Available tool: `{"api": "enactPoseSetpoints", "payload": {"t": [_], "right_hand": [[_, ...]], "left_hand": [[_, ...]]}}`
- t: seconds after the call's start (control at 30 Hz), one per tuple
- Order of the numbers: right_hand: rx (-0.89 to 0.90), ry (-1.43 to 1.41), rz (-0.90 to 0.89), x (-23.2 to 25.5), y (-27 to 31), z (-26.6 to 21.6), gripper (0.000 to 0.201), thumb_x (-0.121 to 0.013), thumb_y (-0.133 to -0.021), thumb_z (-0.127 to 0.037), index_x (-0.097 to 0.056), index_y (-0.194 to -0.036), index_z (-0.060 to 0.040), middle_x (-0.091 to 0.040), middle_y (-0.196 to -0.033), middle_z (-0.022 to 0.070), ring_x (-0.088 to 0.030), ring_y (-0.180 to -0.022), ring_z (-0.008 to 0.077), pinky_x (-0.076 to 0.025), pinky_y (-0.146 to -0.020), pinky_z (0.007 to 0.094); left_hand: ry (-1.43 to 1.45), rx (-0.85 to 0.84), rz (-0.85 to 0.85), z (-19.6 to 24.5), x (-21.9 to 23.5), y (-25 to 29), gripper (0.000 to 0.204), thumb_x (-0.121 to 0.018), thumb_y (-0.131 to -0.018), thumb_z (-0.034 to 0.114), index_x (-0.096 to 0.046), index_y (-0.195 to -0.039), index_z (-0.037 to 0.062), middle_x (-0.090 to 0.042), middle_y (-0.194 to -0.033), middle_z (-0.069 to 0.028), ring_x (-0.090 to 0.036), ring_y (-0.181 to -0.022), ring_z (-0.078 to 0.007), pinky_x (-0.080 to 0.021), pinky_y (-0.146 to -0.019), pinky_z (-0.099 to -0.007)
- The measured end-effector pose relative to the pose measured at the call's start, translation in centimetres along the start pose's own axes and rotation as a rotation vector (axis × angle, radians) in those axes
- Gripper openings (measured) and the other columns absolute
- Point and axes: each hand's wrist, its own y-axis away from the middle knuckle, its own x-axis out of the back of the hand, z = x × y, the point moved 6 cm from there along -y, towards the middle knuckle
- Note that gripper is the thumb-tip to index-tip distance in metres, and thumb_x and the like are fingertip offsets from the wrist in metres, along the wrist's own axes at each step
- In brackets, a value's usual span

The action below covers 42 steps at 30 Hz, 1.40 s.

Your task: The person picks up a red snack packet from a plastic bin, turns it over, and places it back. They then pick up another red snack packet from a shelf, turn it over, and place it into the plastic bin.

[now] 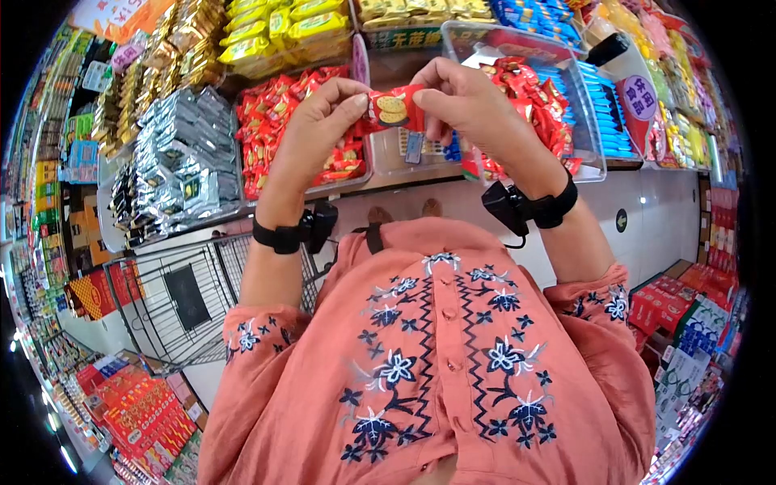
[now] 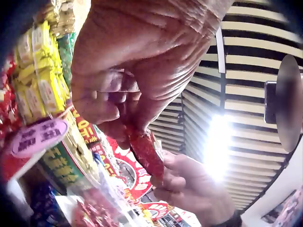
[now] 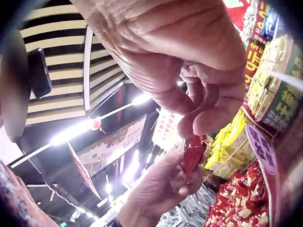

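Note:
A small red packet (image 1: 394, 110) with round biscuits pictured on it is held up flat between both hands, above the divider of the two red-packet bins. My left hand (image 1: 323, 121) pinches its left end between thumb and curled fingers; my right hand (image 1: 465, 101) pinches the right end the same way. In the left wrist view the red packet (image 2: 147, 153) is seen edge-on, with the left hand (image 2: 137, 56) near and the right hand (image 2: 194, 189) beyond. The right wrist view shows the packet (image 3: 193, 153) below the right hand's fingertips.
Bins of red packets (image 1: 275, 113) and silver packets (image 1: 190, 153) stand at the left, yellow packets (image 1: 279, 28) behind. Another clear bin (image 1: 594, 121) with red packets is at the right. A wire shopping cart (image 1: 178, 299) stands at the lower left, beside the person.

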Motion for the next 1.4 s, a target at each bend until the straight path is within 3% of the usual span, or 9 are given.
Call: {"api": "enactPoseSetpoints", "payload": {"t": [0.17, 0.2, 0.3, 0.33, 0.47, 0.57, 0.73, 1.1, 1.4], "right_hand": [[-0.037, 0.107, 0.015, -5.2, -2.4, 2.9, 0.019, -0.059, -0.095, -0.015, -0.058, -0.108, -0.0019, -0.064, -0.077, 0.0025, -0.061, -0.06, 0.0069, -0.047, -0.05, 0.0217], [-0.025, 0.08, 0.037, -6.0, -3.0, 3.7, 0.015, -0.061, -0.088, -0.013, -0.061, -0.096, -0.0004, -0.067, -0.079, 0.0105, -0.066, -0.062, 0.0175, -0.05, -0.053, 0.0319], [0.15, 0.345, 0.083, -7.8, -5.0, 6.2, 0.016, -0.061, -0.086, -0.014, -0.062, -0.095, -0.0011, -0.068, -0.082, 0.0169, -0.068, -0.072, 0.0288, -0.051, -0.062, 0.0405], [0.243, 0.437, 0.104, -8.4, -5.8, 7.1, 0.014, -0.061, -0.088, -0.013, -0.061, -0.095, -0.0013, -0.066, -0.076, 0.0094, -0.065, -0.064, 0.0193, -0.048, -0.055, 0.0354], [0.266, 0.644, 0.178, -9.9, -7.0, 9.0, 0.014, -0.06, -0.088, -0.019, -0.064, -0.097, -0.0087, -0.068, -0.084, 0.0181, -0.064, -0.078, 0.0419, -0.049, -0.066, 0.0497], [0.274, 0.741, 0.203, -10.6, -8.0, 9.1, 0.013, -0.059, -0.089, -0.018, -0.064, -0.097, -0.0086, -0.068, -0.083, 0.0178, -0.065, -0.08, 0.0406, -0.05, -0.068, 0.0505], [0.274, 0.881, 0.15, -11.5, -8.9, 9.8, 0.011, -0.057, -0.087, -0.012, -0.063, -0.089, -0.002, -0.067, -0.08, 0.0214, -0.066, -0.078, 0.0414, -0.051, -0.068, 0.0516], [0.179, 0.911, 0.048, -11.7, -9.3, 11.2, 0.013, -0.058, -0.085, -0.008, -0.062, -0.094, 0.0009, -0.068, -0.083, 0.0229, -0.067, -0.082, 0.0424, -0.053, -0.071, 0.0523], [0.186, 0.713, -0.051, -8.7, -3.6, 3.0, 0.022, -0.057, -0.091, -0.017, -0.065, -0.105, -0.003, -0.069, -0.087, 0.0235, -0.067, -0.084, 0.0424, -0.054, -0.075, 0.0494]], "left_hand": [[-0.038, -0.034, 0.017, -2.5, 4.1, 0.5, 0.016, -0.061, -0.1, 0.018, -0.066, -0.11, 0.0059, -0.061, -0.09, 0.0052, -0.054, -0.077, -0.0026, -0.045, -0.068, -0.0189], [-0.063, -0.036, 0.021, -3.6, 4.8, 0.5, 0.016, -0.061, -0.1, 0.017, -0.066, -0.11, 0.0053, -0.062, -0.09, 0.0047, -0.055, -0.079, -0.0034, -0.045, -0.07, -0.0196], [-0.139, -0.004, 0.02, -7.2, 6.7, 0.5, 0.016, -0.061, -0.099, 0.015, -0.066, -0.109, 0.0035, -0.063, -0.092, 0.0033, -0.056, -0.083, -0.0056, -0.046, -0.075, -0.0218], [-0.139, 0.017, 0.039, -8.5, 7.3, 0.4, 0.014, -0.062, -0.098, 0.012, -0.066, -0.108, 0.0029, -0.063, -0.091, 0.0011, -0.057, -0.083, -0.0061, -0.047, -0.075, -0.0233], [-0.558, -0.113, 0.153, -11.6, 8.6, 0.8, 0.016, -0.065, -0.093, 0.009, -0.064, -0.107, 0.0021, -0.065, -0.087, -0.0041, -0.06, -0.083, -0.0104, -0.049, -0.074, -0.0267], [-0.589, -0.154, 0.239, -13.4, 8.9, 0.4, 0.014, -0.065, -0.093, 0.01, -0.064, -0.105, 0.0024, -0.066, -0.087, -0.0061, -0.062, -0.081, -0.0129, -0.05, -0.072, -0.0286], [-0.892, -0.174, 0.258, -12.9, 8.0, 0.9, 0.016, -0.064, -0.089, 0.01, -0.061, -0.105, 0.0059, -0.067, -0.094, -0.0156, -0.065, -0.088, -0.0362, -0.053, -0.073, -0.0424], [-1.045, -0.302, 0.258, -15.2, 6.7, 0.0, 0.012, -0.066, -0.086, 0.013, -0.06, -0.097, 0.0112, -0.061, -0.086, -0.0142, -0.063, -0.083, -0.0359, -0.052, -0.067, -0.0477], [-1.055, -0.395, 0.153, -17.0, 6.9, -1.8, 0.018, -0.063, -0.09, 0.018, -0.064, -0.104, 0.0074, -0.064, -0.097, -0.0165, -0.064, -0.09, -0.0354, -0.053, -0.074, -0.0448]]}}
